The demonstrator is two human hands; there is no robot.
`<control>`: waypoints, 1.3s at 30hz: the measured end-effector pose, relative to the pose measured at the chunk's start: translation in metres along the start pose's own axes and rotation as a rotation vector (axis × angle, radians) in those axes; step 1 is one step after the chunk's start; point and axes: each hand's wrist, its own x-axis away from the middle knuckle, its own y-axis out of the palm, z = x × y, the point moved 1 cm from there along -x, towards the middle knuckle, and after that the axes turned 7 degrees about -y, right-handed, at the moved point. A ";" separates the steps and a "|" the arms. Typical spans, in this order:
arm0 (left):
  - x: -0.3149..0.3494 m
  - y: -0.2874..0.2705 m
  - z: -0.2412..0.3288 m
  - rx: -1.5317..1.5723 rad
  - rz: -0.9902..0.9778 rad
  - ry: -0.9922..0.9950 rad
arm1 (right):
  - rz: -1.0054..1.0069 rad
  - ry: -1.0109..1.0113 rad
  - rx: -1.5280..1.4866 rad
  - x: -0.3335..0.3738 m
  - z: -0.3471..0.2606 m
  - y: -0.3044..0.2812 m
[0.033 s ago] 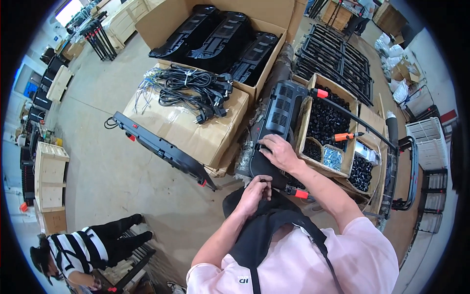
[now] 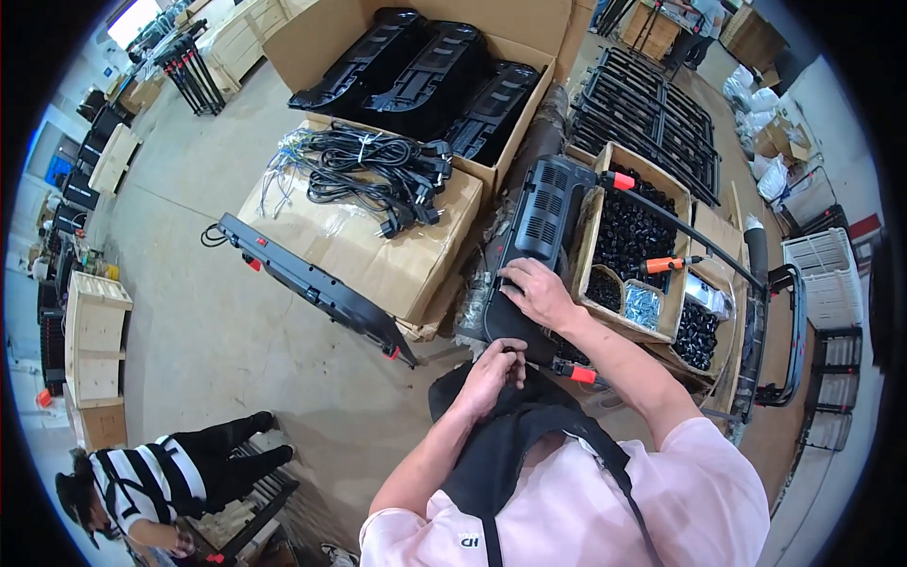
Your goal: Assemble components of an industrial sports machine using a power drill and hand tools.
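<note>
A long black plastic housing [image 2: 541,222] with vent slots lies in front of me, attached to a black frame bar with red clips. My right hand [image 2: 540,295] rests on its near half, fingers bent over the left edge and gripping there. At the housing's near end is my left hand [image 2: 491,376], its fingers curled and pinched together. Whatever may be between those fingertips is hidden. A black apron hangs just below this hand. Beside the housing, an orange-and-black screwdriver [image 2: 664,265] lies across a wooden parts box.
The wooden parts box [image 2: 619,161] on the right holds black knobs and silver screws. Bundled power cables [image 2: 368,170] lie on a carton, with black covers [image 2: 430,80] boxed behind. A long black frame piece [image 2: 312,288] leans at left. A person in stripes [image 2: 156,477] bends at lower left.
</note>
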 end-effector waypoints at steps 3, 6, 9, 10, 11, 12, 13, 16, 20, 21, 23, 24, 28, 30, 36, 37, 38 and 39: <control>0.010 -0.009 0.014 -0.082 -0.068 0.011 | -0.054 -0.038 0.035 -0.007 0.000 0.011; 0.014 -0.016 0.026 -0.321 -0.068 0.092 | -0.101 -0.019 0.077 -0.012 -0.006 0.012; 0.013 -0.021 0.036 -0.333 -0.083 0.077 | -0.134 -0.014 0.094 -0.015 -0.011 0.010; 0.012 -0.022 0.040 -0.357 -0.090 0.069 | -0.136 -0.014 0.099 -0.017 -0.013 0.010; 0.011 -0.023 0.043 -0.381 -0.097 0.062 | -0.138 -0.002 0.104 -0.017 -0.015 0.010; 0.008 -0.024 0.044 -0.380 -0.102 0.063 | -0.139 0.011 0.110 -0.017 -0.017 0.009; 0.004 -0.026 0.044 -0.374 -0.097 0.062 | -0.140 0.011 0.113 -0.019 -0.021 0.009; -0.006 -0.031 0.042 -0.347 -0.083 0.049 | -0.065 0.138 0.134 -0.024 -0.027 0.004; -0.012 -0.032 0.046 -0.370 -0.120 0.026 | -0.158 0.143 0.114 -0.017 -0.019 0.003; -0.013 -0.031 0.047 -0.376 -0.128 0.023 | -0.208 0.122 0.101 -0.012 -0.014 0.005; -0.014 -0.032 0.050 -0.402 -0.150 0.056 | -0.188 0.121 0.118 -0.015 -0.011 0.000; -0.016 -0.031 0.052 -0.407 -0.155 0.054 | -0.119 0.236 -0.021 -0.014 -0.010 -0.005; -0.027 -0.032 0.053 -0.400 -0.080 0.095 | -0.125 0.569 -0.298 -0.018 -0.019 -0.032; -0.037 -0.036 0.048 -0.353 -0.076 0.117 | -0.218 0.666 -0.427 -0.012 -0.018 -0.041; -0.053 -0.024 0.056 -0.344 -0.092 0.080 | -0.320 0.631 -0.437 -0.009 -0.032 -0.058; -0.055 -0.021 0.055 -0.341 -0.097 0.066 | -0.352 0.634 -0.425 -0.007 -0.033 -0.059; -0.058 -0.019 0.054 -0.348 -0.098 0.065 | -0.338 0.414 -0.280 -0.002 -0.031 -0.060; -0.060 -0.016 0.054 -0.359 -0.110 0.079 | -0.331 0.414 -0.281 0.000 -0.029 -0.061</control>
